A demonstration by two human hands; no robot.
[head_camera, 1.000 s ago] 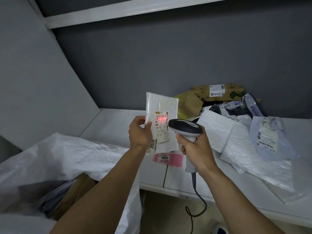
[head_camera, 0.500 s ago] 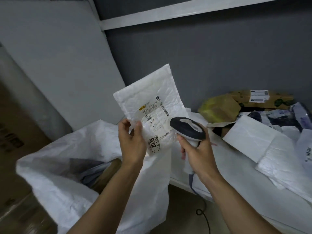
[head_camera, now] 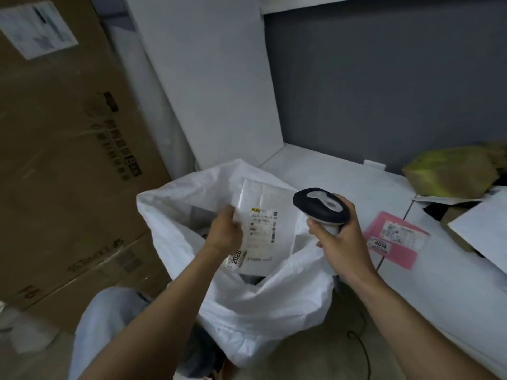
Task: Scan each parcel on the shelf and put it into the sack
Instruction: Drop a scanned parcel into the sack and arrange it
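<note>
My left hand [head_camera: 225, 231] grips a white padded parcel [head_camera: 270, 215] with a printed label, held over the open mouth of the white woven sack [head_camera: 263, 305]. The parcel's lower edge dips into the sack opening. To its right, my right hand [head_camera: 340, 239] holds the black and grey barcode scanner [head_camera: 321, 205] by the handle, its cable hanging down. On the white shelf [head_camera: 329, 174] lie a pink parcel [head_camera: 395, 238] marked 4014, a yellow-green wrapped parcel [head_camera: 450, 171] and white envelopes [head_camera: 485, 226] at the right edge.
Large brown cardboard boxes [head_camera: 63, 160] stand stacked at the left, close to the sack. A white side panel [head_camera: 208, 78] and a grey back wall [head_camera: 384, 78] bound the shelf. Dark parcels lie inside the sack.
The view swung left and down. My left hand carried the white parcel from in front of the scanner down over the sack's mouth. My right hand kept hold of the scanner.
</note>
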